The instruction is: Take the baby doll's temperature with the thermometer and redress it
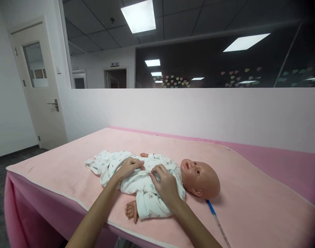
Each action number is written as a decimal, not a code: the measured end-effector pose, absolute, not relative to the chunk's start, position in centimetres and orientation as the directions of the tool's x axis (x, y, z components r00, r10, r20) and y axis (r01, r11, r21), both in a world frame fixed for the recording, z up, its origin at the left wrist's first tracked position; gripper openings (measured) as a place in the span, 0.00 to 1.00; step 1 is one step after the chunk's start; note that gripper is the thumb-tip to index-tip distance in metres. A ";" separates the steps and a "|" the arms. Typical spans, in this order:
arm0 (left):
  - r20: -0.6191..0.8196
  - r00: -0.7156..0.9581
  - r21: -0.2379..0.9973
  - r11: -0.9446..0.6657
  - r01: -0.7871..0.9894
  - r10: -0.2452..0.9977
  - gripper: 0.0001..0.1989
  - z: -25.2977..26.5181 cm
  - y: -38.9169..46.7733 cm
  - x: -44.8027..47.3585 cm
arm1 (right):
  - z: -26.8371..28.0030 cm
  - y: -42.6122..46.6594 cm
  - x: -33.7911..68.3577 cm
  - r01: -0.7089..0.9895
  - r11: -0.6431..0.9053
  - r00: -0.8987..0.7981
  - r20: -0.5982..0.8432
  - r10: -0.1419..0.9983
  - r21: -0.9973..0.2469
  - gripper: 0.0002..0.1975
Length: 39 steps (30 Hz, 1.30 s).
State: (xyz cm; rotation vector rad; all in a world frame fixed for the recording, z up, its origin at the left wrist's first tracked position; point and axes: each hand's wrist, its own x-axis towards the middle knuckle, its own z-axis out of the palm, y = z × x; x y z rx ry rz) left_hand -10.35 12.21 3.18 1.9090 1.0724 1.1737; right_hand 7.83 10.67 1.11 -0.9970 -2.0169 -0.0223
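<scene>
A baby doll (202,177) lies on its back on the pink padded table, its head to the right. It wears a white printed baby outfit (136,186) with long sleeves, and the legs are covered by the cloth. My left hand (131,166) rests at the doll's waist with fingers curled on the fabric. Over the chest, my right hand (164,182) pinches the front edge of the outfit between thumb and fingers. Both hands are close together along a fold of the cloth. One doll hand (132,210) sticks out of the near sleeve.
Pink cloth covers the table (250,193), whose near edge runs below my forearms. A blue-ended measuring tape or strip (216,218) lies beside the doll's head. Behind the table stands a white wall (198,113) with a long window; a door (41,89) is at the left.
</scene>
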 end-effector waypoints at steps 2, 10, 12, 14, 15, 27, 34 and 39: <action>0.412 0.220 0.813 -0.466 0.350 0.884 0.22 3.1 12.2 -10.3 | 1.1 10.6 7.8 0.641 0.690 -0.306 0.712 0.632 -0.337 0.06; 0.462 0.149 0.763 -0.477 0.436 0.874 0.22 2.8 12.5 -10.2 | 0.9 10.9 7.6 0.708 0.634 -0.246 0.733 0.634 -0.312 0.08; 0.443 0.161 0.768 -0.466 0.440 0.882 0.21 2.8 12.5 -10.3 | 0.9 10.9 7.6 0.708 0.625 -0.231 0.729 0.644 -0.327 0.08; 0.403 0.204 0.784 -0.451 0.425 0.892 0.18 2.8 12.5 -10.6 | 0.8 10.9 7.6 0.705 0.624 -0.234 0.720 0.653 -0.336 0.08; 0.381 0.237 0.791 -0.448 0.417 0.894 0.16 2.8 12.4 -10.7 | 0.8 10.9 7.7 0.706 0.625 -0.241 0.719 0.653 -0.331 0.08; 0.317 0.374 0.791 -0.460 0.403 0.872 0.13 2.2 12.7 -12.0 | 0.6 11.1 7.7 0.804 0.562 -0.309 0.671 0.674 -0.195 0.14; 0.361 0.345 0.778 -0.484 0.401 0.866 0.12 2.4 12.3 -11.8 | 1.8 10.8 6.8 0.797 0.593 -0.394 0.643 0.657 -0.118 0.13; 0.336 0.394 0.793 -0.483 0.371 0.855 0.13 2.6 12.4 -12.0 | 2.7 10.9 5.5 0.768 0.641 -0.510 0.590 0.625 -0.015 0.08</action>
